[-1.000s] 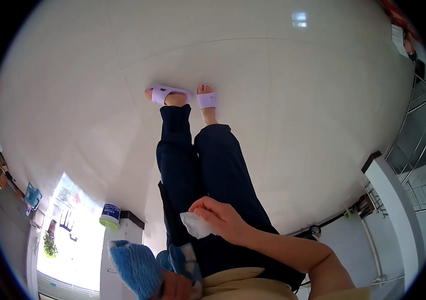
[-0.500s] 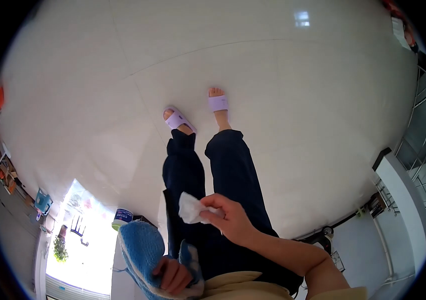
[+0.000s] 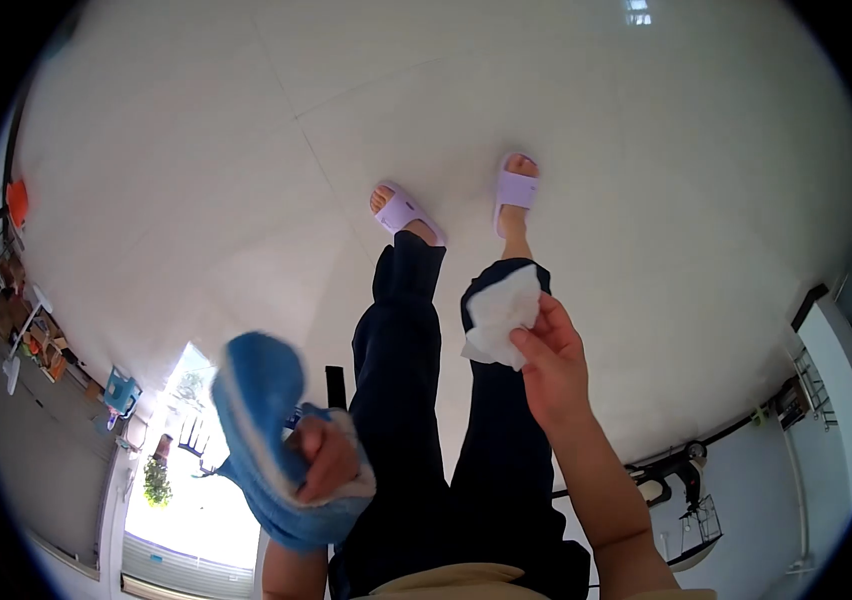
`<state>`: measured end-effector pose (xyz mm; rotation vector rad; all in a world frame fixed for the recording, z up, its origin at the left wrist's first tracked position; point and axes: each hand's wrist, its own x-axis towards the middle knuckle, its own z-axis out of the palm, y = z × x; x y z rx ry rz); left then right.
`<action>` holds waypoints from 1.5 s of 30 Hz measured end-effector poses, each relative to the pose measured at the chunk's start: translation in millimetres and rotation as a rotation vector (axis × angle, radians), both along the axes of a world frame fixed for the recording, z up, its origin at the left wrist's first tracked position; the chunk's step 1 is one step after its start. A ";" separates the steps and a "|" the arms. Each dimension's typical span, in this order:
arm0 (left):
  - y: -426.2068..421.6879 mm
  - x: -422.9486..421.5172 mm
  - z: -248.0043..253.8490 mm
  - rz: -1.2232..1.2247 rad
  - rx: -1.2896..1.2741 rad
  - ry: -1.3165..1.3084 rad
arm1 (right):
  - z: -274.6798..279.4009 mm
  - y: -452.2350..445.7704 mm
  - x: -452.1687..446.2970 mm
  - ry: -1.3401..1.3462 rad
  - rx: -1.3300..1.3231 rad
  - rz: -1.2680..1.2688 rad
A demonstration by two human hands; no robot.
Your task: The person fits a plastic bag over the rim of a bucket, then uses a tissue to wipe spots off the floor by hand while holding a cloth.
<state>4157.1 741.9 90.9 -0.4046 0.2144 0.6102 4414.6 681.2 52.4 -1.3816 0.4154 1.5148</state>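
My left hand [image 3: 329, 460] is closed around a folded blue towel [image 3: 258, 390], fluffy, with white edging and a thin loop at its left side. The towel hides part of the fingers. Farther right, my right hand [image 3: 558, 372] pinches a crumpled white tissue [image 3: 502, 312] between thumb and fingers, in front of the knee of the dark trousers [image 3: 401, 370]. The tissue's free part fans out up and to the left. A gap separates the two hands.
Purple slippers [image 3: 519, 190] are on my feet, on the pale tiled floor [image 3: 246, 220]. A bright doorway [image 3: 206, 510] opens at lower left, near a blue stool-like object [image 3: 122, 392]. At right are a parked scooter [image 3: 686, 475] and a white stair side [image 3: 841, 370].
My right hand has moved up and right with the tissue, which now spreads wider. My left hand has lifted the towel slightly. The view has shifted, and both feet appear farther right.
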 end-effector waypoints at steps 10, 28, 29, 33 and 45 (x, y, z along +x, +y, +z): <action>-66.8 76.9 -31.0 -0.204 -0.156 0.555 | -6.2 -31.1 -14.2 -0.455 0.398 0.569; -115.6 210.9 -70.5 -0.392 -0.403 0.354 | -128.3 -198.5 169.1 -0.340 -0.354 -0.124; -112.8 205.4 -76.7 -0.409 -0.337 0.384 | -167.3 -229.1 180.8 -0.506 -0.434 0.007; -82.4 208.9 -103.8 -0.455 -0.239 0.419 | -306.6 -291.8 220.0 -0.737 -0.656 -0.238; 62.1 179.7 -231.6 -0.520 0.225 0.296 | -556.6 -318.6 324.1 -1.362 -1.142 0.170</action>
